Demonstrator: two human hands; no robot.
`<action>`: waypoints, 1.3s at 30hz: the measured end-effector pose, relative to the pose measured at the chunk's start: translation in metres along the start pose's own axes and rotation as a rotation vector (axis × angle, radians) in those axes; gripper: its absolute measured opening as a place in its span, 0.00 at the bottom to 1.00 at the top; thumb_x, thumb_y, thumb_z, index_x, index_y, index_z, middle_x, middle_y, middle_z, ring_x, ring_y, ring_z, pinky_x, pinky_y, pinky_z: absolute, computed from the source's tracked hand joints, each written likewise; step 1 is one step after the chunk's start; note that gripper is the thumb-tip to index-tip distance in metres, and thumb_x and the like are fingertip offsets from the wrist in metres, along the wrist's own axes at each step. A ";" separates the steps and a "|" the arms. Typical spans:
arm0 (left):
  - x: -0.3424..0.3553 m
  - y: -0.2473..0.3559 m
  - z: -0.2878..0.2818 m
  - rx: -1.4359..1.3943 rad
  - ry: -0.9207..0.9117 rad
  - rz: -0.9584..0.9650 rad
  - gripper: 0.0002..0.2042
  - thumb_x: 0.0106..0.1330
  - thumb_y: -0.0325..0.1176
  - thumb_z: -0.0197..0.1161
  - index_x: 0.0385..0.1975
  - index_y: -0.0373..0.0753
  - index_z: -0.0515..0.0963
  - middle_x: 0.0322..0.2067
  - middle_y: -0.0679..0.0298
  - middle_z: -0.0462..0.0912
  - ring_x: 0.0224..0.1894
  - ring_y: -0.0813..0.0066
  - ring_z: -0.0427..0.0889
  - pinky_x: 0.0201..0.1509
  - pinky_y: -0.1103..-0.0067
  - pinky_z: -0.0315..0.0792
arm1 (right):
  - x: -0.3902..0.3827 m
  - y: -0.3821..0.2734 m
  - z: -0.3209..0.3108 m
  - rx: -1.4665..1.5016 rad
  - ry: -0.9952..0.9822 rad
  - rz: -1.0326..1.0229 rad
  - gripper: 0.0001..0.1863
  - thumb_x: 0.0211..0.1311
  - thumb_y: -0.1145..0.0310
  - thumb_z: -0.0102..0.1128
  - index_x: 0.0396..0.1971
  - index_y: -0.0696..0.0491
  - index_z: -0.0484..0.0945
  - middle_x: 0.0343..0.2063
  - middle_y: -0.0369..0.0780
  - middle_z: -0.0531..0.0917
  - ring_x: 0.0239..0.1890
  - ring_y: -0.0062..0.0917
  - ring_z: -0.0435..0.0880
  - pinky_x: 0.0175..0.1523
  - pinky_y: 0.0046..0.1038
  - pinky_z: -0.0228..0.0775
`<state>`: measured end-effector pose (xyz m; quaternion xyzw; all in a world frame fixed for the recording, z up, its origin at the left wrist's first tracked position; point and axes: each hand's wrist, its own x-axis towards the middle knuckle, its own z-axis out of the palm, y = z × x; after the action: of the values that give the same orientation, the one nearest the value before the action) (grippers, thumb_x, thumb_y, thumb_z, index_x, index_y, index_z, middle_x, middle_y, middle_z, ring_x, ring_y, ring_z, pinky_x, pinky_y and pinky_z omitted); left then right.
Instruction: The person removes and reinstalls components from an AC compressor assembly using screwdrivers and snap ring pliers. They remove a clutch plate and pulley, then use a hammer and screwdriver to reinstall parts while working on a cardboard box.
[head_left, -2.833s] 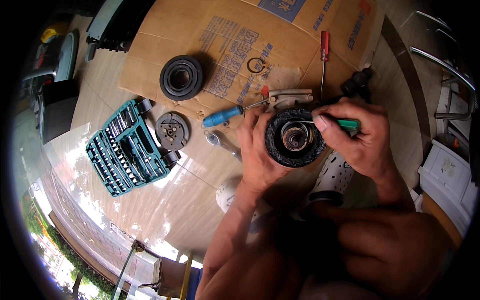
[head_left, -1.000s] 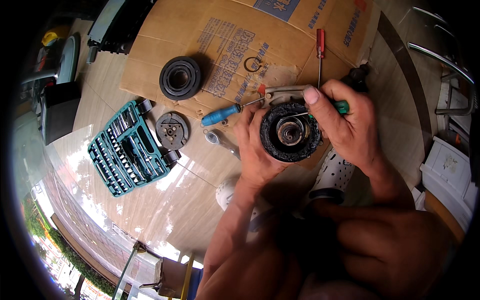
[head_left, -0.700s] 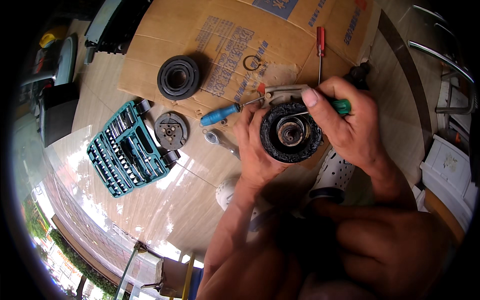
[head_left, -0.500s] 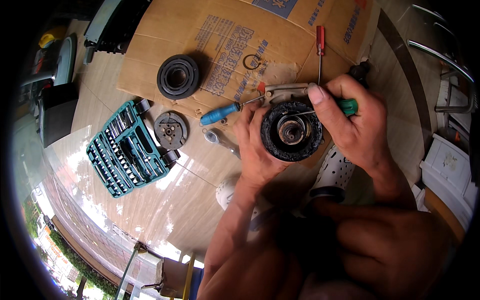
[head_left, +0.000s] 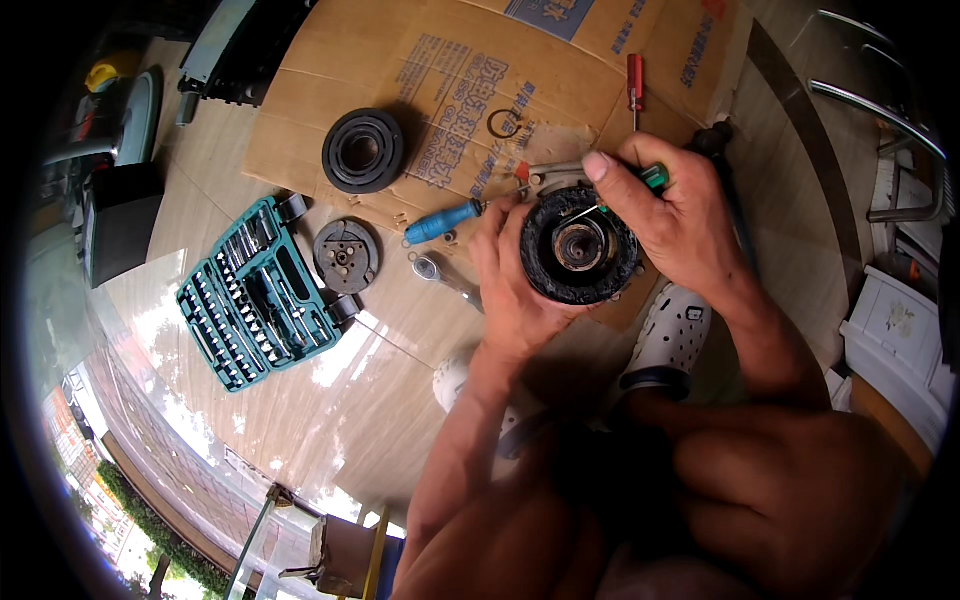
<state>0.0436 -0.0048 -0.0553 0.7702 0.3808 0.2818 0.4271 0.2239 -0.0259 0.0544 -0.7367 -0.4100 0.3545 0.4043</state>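
My left hand is wrapped round the left side of a compressor, whose black ring-shaped coil faces up around a shaft in the middle. A green-handled screwdriver is gripped in my right hand. Its thin blade reaches inside the ring, at the upper part of the inner collar. Just left of my left hand lie a blue-handled screwdriver and a ratchet wrench. My fingers partly cover the compressor's metal body.
Cardboard covers the far floor, bearing a black pulley, a snap ring and a red-handled screwdriver. A round clutch plate sits beside an open teal socket set. White clogs are near the compressor.
My right hand has shifted up and left, and the screwdriver stands steeper, its blade still inside the ring. The compressor has moved slightly in my left hand's hold.
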 end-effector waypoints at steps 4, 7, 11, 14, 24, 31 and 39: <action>0.001 0.000 0.002 -0.028 0.030 0.039 0.47 0.30 0.43 0.89 0.58 0.38 0.78 0.56 0.57 0.80 0.68 0.47 0.67 0.72 0.57 0.59 | -0.006 0.002 -0.003 0.106 0.040 -0.042 0.18 0.72 0.60 0.69 0.33 0.62 0.83 0.21 0.36 0.84 0.26 0.15 0.80 0.32 0.23 0.73; 0.000 -0.001 -0.002 0.027 0.029 0.091 0.50 0.33 0.48 0.89 0.61 0.35 0.74 0.59 0.50 0.74 0.65 0.46 0.69 0.69 0.57 0.63 | -0.007 -0.005 -0.012 0.138 0.114 -0.014 0.15 0.71 0.61 0.70 0.33 0.60 0.83 0.21 0.32 0.81 0.25 0.12 0.77 0.31 0.20 0.71; -0.002 -0.002 -0.003 0.071 0.007 0.080 0.53 0.34 0.51 0.90 0.63 0.35 0.71 0.60 0.47 0.71 0.65 0.45 0.68 0.68 0.57 0.63 | -0.011 -0.017 -0.026 0.256 0.061 -0.019 0.13 0.69 0.62 0.73 0.36 0.58 0.84 0.25 0.31 0.83 0.27 0.10 0.78 0.32 0.16 0.69; 0.001 -0.001 -0.004 0.066 0.008 0.114 0.53 0.34 0.52 0.89 0.64 0.35 0.71 0.61 0.48 0.71 0.66 0.45 0.68 0.69 0.57 0.62 | -0.015 -0.023 -0.029 0.194 0.111 -0.178 0.12 0.68 0.64 0.74 0.39 0.58 0.85 0.27 0.31 0.83 0.29 0.10 0.79 0.33 0.15 0.69; -0.003 -0.002 -0.004 0.048 -0.004 0.092 0.54 0.35 0.54 0.89 0.65 0.35 0.70 0.66 0.47 0.67 0.68 0.44 0.66 0.71 0.57 0.63 | -0.032 -0.026 -0.035 0.271 0.111 -0.152 0.14 0.71 0.62 0.70 0.44 0.58 0.83 0.24 0.31 0.79 0.21 0.10 0.73 0.26 0.17 0.62; -0.008 0.004 -0.017 -0.009 -0.014 0.034 0.54 0.44 0.48 0.88 0.71 0.33 0.65 0.71 0.44 0.62 0.72 0.44 0.65 0.75 0.58 0.63 | -0.030 -0.022 -0.045 0.098 0.021 -0.207 0.21 0.78 0.53 0.59 0.43 0.60 0.83 0.26 0.34 0.79 0.21 0.12 0.73 0.26 0.18 0.63; -0.035 0.012 -0.033 0.021 0.000 -0.058 0.53 0.46 0.49 0.87 0.71 0.35 0.66 0.70 0.42 0.64 0.71 0.41 0.67 0.73 0.56 0.64 | -0.035 -0.017 -0.054 0.133 -0.049 -0.295 0.19 0.79 0.57 0.59 0.45 0.62 0.81 0.37 0.41 0.85 0.26 0.13 0.76 0.32 0.18 0.68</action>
<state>0.0028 -0.0233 -0.0331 0.7632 0.4058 0.2652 0.4272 0.2503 -0.0675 0.0993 -0.6314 -0.4991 0.3353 0.4897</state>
